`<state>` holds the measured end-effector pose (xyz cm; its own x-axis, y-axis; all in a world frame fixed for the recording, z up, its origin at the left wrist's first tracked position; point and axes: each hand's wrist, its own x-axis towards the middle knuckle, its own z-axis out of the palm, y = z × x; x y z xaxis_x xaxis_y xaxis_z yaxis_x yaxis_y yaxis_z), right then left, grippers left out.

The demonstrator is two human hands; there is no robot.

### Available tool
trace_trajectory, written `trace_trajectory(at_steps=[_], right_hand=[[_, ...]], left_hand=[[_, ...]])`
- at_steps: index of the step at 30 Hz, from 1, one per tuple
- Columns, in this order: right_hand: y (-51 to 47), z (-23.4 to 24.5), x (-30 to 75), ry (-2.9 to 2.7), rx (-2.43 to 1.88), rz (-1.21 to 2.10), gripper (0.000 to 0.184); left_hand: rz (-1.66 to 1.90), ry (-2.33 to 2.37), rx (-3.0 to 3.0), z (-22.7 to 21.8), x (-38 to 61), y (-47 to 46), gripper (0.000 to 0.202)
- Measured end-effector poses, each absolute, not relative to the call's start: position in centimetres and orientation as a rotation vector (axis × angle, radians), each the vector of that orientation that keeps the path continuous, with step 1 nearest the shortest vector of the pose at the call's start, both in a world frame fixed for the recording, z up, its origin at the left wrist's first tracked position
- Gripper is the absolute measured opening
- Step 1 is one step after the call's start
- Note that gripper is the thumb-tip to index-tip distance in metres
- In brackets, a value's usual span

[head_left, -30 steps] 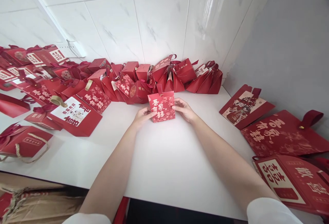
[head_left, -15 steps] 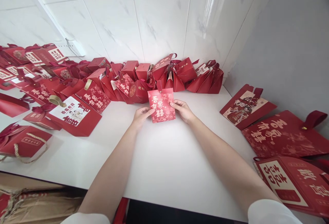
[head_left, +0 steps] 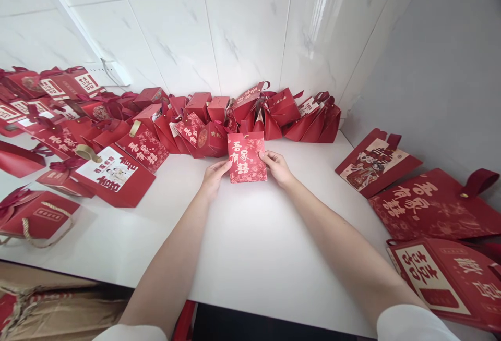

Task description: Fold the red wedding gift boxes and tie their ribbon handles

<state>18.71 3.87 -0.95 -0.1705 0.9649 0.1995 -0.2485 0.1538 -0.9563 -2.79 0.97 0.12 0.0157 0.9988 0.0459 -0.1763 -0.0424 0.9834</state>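
Observation:
A small red gift bag [head_left: 247,157] with gold characters and a flower pattern stands upright on the white table [head_left: 250,247], its printed face toward me. My left hand [head_left: 213,175] pinches its left edge with thumb and fingers. My right hand [head_left: 278,167] grips its right edge the same way. Both forearms reach in from the near edge of the table. Right behind the bag lies a row of folded red gift bags [head_left: 250,117] against the tiled wall.
More red bags and boxes crowd the left side [head_left: 113,174], some with rope handles [head_left: 37,218]. Flat red bags lie at the right [head_left: 430,203], [head_left: 450,278]. Brown cardboard [head_left: 50,309] sits below the table's near left edge. A tiled wall closes the back.
The small bag has been tipped more upright and shifted slightly away from me. Both hands kept hold of its edges.

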Motion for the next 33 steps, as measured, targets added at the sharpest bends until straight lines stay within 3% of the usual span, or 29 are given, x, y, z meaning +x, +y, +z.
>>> trace_trajectory(at_steps=[13,21,33], right_hand=[[3.5,-1.3,18.4,-1.514,-1.029,0.682,0.042],[3.7,-1.6,19.2,-1.485,-1.108,0.975,0.050],[3.2,-1.3,19.2,-1.512,-1.162,0.770,0.052]], left_hand=[[1.300,1.075,1.167,0.1,-2.6,0.8,0.038],[1.289,1.060,1.169,0.3,-2.3,0.6,0.037],[1.285,1.025,1.191,0.3,-2.3,0.6,0.036]])
